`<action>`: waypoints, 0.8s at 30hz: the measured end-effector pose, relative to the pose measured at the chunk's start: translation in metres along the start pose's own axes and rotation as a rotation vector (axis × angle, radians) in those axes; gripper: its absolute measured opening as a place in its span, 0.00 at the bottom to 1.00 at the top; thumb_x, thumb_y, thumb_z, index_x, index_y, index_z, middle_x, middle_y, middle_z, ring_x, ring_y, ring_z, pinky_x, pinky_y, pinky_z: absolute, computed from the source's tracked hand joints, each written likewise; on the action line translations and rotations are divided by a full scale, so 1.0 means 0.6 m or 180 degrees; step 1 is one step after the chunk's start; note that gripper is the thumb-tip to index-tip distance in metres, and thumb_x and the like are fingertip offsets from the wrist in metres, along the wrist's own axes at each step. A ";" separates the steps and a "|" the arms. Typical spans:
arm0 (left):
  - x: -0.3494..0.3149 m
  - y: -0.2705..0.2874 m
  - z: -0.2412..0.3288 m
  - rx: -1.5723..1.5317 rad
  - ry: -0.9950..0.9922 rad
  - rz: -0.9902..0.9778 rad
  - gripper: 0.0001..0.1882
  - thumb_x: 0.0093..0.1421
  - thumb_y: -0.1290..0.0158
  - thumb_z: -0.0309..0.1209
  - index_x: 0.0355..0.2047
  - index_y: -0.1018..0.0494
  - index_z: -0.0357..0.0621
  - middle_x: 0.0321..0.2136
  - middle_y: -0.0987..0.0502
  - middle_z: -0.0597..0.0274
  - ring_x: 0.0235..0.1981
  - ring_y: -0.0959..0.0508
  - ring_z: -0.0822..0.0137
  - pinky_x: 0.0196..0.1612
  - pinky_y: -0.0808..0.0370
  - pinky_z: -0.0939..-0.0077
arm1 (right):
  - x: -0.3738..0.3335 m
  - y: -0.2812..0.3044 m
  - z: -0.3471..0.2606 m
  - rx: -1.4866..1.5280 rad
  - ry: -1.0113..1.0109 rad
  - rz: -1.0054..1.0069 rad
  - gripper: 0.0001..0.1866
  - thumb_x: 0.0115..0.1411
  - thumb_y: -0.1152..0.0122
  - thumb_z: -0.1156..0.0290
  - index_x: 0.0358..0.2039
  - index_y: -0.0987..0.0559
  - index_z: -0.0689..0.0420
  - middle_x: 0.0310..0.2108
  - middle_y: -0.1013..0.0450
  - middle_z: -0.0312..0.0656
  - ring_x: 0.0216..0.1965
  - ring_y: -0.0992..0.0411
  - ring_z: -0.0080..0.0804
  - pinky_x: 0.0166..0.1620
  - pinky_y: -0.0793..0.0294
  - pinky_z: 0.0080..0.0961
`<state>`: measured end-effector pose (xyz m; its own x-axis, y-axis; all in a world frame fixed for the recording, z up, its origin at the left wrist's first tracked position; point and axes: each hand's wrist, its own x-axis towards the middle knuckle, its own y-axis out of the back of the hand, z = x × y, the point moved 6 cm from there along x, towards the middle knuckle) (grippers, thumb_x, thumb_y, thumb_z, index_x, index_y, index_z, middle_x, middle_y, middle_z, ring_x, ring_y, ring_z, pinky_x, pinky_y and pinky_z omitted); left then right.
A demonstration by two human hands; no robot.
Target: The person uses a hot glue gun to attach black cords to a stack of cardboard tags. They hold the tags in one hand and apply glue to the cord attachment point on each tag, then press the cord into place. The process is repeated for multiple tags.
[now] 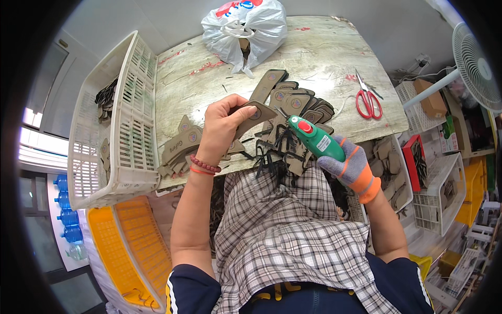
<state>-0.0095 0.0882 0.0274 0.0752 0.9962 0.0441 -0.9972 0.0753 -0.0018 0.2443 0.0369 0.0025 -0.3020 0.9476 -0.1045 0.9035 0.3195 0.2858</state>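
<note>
Left hand (222, 125) pinches a brown tag (254, 116), long axis pointing upper right; gloved right hand (351, 166) clenches the green tool (315, 138), tip just right of the tag.

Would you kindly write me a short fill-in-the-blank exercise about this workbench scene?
1. The gloved right hand holds a green tool with a ____ button.
2. The bare left hand holds a flat brown ____ piece.
3. Red-handled ____ lie on the worn wooden table.

Missing words: red; cardboard; scissors
</note>
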 end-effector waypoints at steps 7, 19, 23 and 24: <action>0.007 0.067 -0.009 0.0054 -0.0438 0.1072 0.06 0.53 0.45 0.23 0.31 0.29 0.36 0.25 0.26 0.66 0.25 0.28 0.79 0.29 0.30 0.86 | -0.004 0.000 0.002 0.0060 0.0050 0.0186 0.26 0.48 0.32 0.60 0.43 0.28 0.62 0.23 0.28 0.34 0.21 0.33 0.14 0.25 0.33 0.15; -0.059 -0.054 -0.160 -0.3818 0.1710 0.1140 0.10 0.54 0.49 0.19 0.38 0.32 0.35 0.33 0.25 0.56 0.37 0.25 0.60 0.39 0.27 0.65 | -0.014 -0.037 0.033 0.0100 -0.0304 0.0393 0.27 0.47 0.31 0.58 0.42 0.28 0.63 0.25 0.26 0.38 0.25 0.30 0.18 0.28 0.30 0.17; -0.046 -0.069 -0.116 -0.3399 0.0811 0.1018 0.13 0.53 0.48 0.18 0.40 0.35 0.37 0.33 0.26 0.60 0.36 0.25 0.65 0.41 0.26 0.69 | -0.020 -0.039 0.029 -0.0048 -0.0409 0.0473 0.28 0.47 0.31 0.58 0.43 0.28 0.63 0.25 0.27 0.37 0.23 0.31 0.16 0.26 0.31 0.16; -0.044 -0.065 -0.114 -0.3243 0.0675 0.1065 0.13 0.53 0.48 0.17 0.39 0.34 0.37 0.33 0.26 0.60 0.36 0.25 0.66 0.41 0.27 0.71 | -0.022 -0.040 0.026 0.0018 -0.0487 0.0435 0.28 0.47 0.31 0.58 0.43 0.28 0.63 0.25 0.27 0.37 0.22 0.31 0.16 0.25 0.31 0.15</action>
<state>0.0281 0.0621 -0.0419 -0.1019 0.9530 -0.2854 -0.5023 -0.2970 -0.8121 0.2312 0.0166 -0.0179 -0.1271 0.9697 -0.2087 0.9347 0.1875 0.3020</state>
